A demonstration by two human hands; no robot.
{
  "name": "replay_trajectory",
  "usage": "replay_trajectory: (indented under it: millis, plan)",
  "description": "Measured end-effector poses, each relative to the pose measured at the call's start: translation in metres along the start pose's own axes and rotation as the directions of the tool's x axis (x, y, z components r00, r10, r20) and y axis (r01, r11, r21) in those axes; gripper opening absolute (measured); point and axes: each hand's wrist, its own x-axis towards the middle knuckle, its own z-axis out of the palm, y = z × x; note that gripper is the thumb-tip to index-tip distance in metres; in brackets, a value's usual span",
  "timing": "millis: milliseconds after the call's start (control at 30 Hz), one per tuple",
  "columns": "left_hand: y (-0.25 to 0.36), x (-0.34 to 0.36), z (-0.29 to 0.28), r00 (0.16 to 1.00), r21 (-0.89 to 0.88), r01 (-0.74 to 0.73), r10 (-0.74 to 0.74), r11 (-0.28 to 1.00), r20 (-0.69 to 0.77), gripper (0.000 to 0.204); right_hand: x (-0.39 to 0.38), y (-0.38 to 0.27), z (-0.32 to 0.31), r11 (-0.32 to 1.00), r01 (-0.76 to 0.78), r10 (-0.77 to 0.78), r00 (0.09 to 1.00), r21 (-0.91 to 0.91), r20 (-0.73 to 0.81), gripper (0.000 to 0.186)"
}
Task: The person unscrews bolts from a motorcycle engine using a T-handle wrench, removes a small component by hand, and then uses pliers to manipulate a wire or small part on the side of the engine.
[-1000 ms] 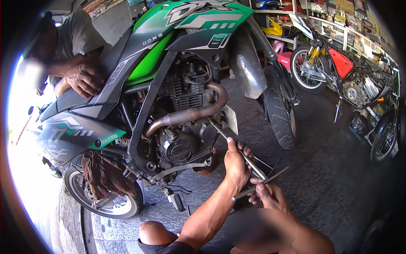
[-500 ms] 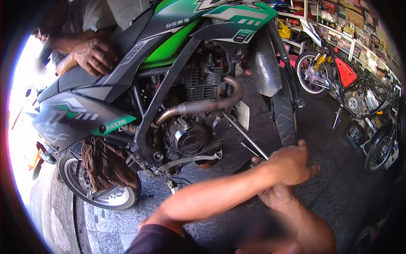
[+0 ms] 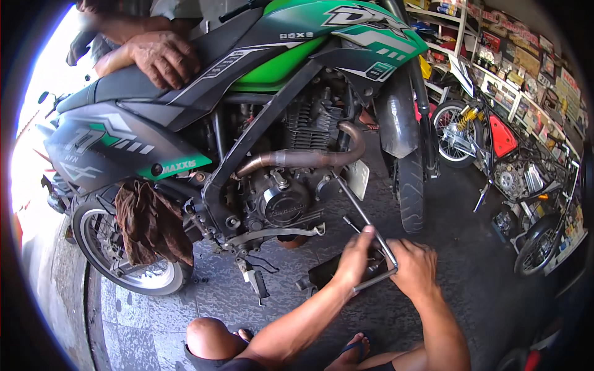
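A long metal wrench (image 3: 361, 204) with a bent handle slants down from the lower front of the engine (image 3: 284, 201), just below the exhaust pipe (image 3: 297, 158). My right hand (image 3: 413, 264) is closed around its near end, at the bend. Against the shaft, my left hand (image 3: 354, 258) is closed with the thumb up; the handle's side bar passes beneath it. A thin rod (image 3: 351, 224) sticks out past the left fingers, its other end hidden. The far tip of the wrench meets the engine, though the exact fitting is too small to see.
The green and black motorcycle (image 3: 185, 123) stands across the view, a brown rag (image 3: 151, 226) hanging by its rear wheel. Another person's hand (image 3: 164, 59) rests on the seat. A dark container (image 3: 325, 272) lies below my left hand. A partly stripped motorcycle (image 3: 513, 167) and shelves (image 3: 513, 68) are at right.
My arms were crossed, the left reaching over the right; now they are apart, with both hands at the wrench. My left hand has moved left. The view has shifted slightly.
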Motion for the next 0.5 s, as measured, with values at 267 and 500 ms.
replay_trajectory:
  millis: [267, 500]
  plan:
    - [0.034, 0.002, 0.014, 0.805, 0.114, 0.336, -0.348, 0.935, 0.481, 0.042, -0.052, -0.050, -0.030, 0.941, 0.131, -0.104, 0.989, 0.312, -0.103, 0.037]
    - [0.032, -0.005, -0.001, 0.867, 0.105, 0.248, -0.269, 0.963, 0.419, 0.036, -0.050, -0.043, -0.015, 0.862, -0.257, 0.317, 0.946, 0.437, -0.069, 0.032]
